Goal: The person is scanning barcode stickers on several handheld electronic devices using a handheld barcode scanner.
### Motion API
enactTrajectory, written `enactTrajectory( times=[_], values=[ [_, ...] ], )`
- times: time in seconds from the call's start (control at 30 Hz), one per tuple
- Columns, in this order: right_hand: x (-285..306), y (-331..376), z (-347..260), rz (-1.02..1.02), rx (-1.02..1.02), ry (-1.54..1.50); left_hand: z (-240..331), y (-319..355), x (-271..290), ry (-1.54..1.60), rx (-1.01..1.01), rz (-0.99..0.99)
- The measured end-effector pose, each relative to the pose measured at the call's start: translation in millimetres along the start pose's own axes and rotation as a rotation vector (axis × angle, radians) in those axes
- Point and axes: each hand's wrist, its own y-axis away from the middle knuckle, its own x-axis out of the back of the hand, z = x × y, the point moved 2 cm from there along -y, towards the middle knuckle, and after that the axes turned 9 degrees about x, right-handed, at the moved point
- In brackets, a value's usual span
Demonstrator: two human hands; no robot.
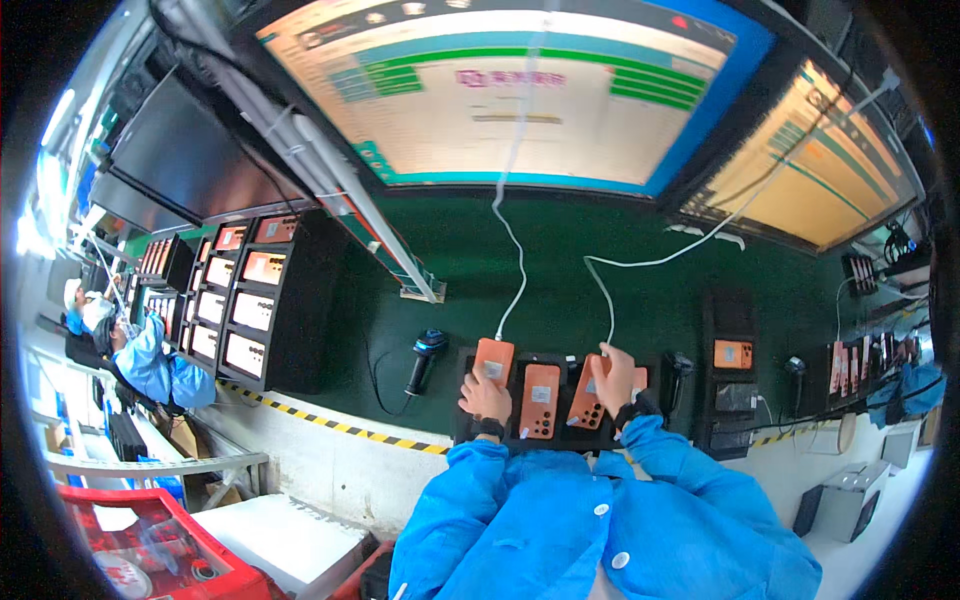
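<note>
Lying side by side in a black tray at the near edge of the green bench are three orange phones, backs up. The left phone and the right phone each have a white cable running up to the screens; the left cable and the right cable both hang slack across the bench. The middle phone has no cable that I can see.

The left hand rests on the lower end of the left phone, fingers curled over it; whether it truly grips is hard to tell. The right hand lies flat over the right phone, fingers spread toward the plug end, covering most of it rather than clasping it.

The main risk, as I judge it, is a tug on a cable: lifting either phone while it is plugged in could strain the connector or drag the phone against its neighbour. The loose cables could also snag.

A black scanner lies left of the tray, another scanner stands just right of it.
</note>
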Motion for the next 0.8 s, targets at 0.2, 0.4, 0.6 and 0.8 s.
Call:
enactTrajectory(
  times=[0.2, 0.4, 0.6, 0.8],
  values=[
    [-68, -7, -56, -0.208, -0.061, -0.341, -42, -16, -23, 0.668, -0.283, -0.135],
    [-104, -9, -105, -0.293, -0.059, -0.522, -51, 16, 10, 0.906, -0.296, -0.420],
    [-127, 12, -72, -0.068, -0.382, -0.387, -56, 8, 23, 0.814, -0.343, -0.476],
    [-89, 8, -56, 0.052, -0.785, -0.798, -66, -7, 2, 0.810, -0.152, -0.458]
  ],
)
